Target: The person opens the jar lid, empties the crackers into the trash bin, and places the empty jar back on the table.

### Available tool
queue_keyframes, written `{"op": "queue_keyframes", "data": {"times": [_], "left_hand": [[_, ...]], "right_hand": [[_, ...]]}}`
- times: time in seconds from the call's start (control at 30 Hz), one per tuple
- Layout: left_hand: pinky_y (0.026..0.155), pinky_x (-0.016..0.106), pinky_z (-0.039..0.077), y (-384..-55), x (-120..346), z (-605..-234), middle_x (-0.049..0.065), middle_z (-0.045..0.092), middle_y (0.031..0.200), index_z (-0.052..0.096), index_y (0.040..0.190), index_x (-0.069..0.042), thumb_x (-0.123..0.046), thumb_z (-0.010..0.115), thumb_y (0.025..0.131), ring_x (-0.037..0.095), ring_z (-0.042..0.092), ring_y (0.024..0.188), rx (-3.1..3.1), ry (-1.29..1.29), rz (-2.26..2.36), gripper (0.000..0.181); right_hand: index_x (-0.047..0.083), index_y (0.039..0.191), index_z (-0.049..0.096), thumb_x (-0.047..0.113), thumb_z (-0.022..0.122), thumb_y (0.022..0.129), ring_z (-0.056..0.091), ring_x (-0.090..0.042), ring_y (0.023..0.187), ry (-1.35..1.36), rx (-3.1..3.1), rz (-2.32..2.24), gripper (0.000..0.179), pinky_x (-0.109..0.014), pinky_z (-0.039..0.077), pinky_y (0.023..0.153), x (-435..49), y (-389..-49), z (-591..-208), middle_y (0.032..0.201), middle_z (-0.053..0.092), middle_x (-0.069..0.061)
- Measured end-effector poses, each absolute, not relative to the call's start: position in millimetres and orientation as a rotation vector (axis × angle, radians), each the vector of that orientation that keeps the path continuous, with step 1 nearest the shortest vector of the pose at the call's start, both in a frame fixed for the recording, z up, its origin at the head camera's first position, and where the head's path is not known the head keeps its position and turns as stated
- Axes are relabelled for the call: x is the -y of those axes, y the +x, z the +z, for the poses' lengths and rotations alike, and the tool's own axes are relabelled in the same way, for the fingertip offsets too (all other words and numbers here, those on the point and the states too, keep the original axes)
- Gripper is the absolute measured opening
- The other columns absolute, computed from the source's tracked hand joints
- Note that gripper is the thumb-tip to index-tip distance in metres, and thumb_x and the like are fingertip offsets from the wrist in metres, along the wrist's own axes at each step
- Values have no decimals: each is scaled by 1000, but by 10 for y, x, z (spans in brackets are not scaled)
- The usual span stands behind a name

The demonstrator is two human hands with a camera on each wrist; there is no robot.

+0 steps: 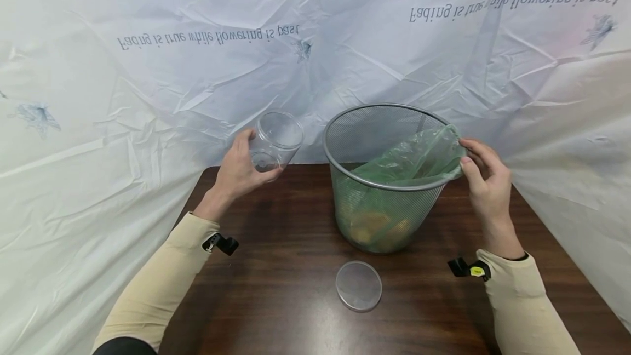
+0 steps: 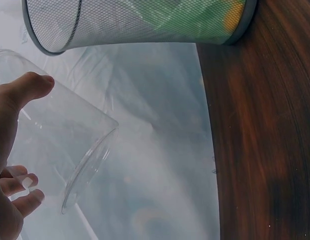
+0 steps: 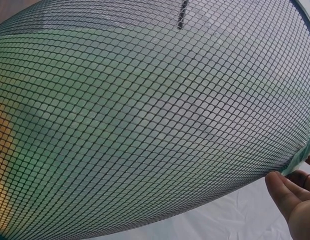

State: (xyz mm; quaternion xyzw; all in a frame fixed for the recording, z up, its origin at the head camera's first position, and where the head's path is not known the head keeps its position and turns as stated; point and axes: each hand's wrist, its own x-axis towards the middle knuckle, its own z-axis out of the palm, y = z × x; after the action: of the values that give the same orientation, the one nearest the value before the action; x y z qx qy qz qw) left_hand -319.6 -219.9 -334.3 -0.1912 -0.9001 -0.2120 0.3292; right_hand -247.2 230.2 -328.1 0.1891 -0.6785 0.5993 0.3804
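In the head view my left hand grips a clear plastic jar, held tilted above the table's back left edge. The jar looks empty and has no lid on in the left wrist view. My right hand pinches the edge of a green plastic bag at the right side of the rim of a grey mesh wastebasket. In the right wrist view the thumb presses at that rim. Through the mesh the bag hangs inside, with blurred orange-yellow contents low down.
A round clear lid lies on the dark wooden table in front of the wastebasket. White printed sheeting hangs behind the table and along both sides.
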Motion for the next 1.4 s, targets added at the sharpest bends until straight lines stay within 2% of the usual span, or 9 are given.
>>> {"op": "queue_keyframes", "data": {"times": [1.4], "left_hand": [[86,44,45,-3179,2265,-3508,14,46,119,34,129,-3,-55,80,52,31,52,104,2418,-446,-579,103]], "right_hand": [[-14,114,56,-2,51,86,49,-23,113,465,1777,1493,31,-24,40,96,-2290,-2452,-3252,116,56,-19]]}}
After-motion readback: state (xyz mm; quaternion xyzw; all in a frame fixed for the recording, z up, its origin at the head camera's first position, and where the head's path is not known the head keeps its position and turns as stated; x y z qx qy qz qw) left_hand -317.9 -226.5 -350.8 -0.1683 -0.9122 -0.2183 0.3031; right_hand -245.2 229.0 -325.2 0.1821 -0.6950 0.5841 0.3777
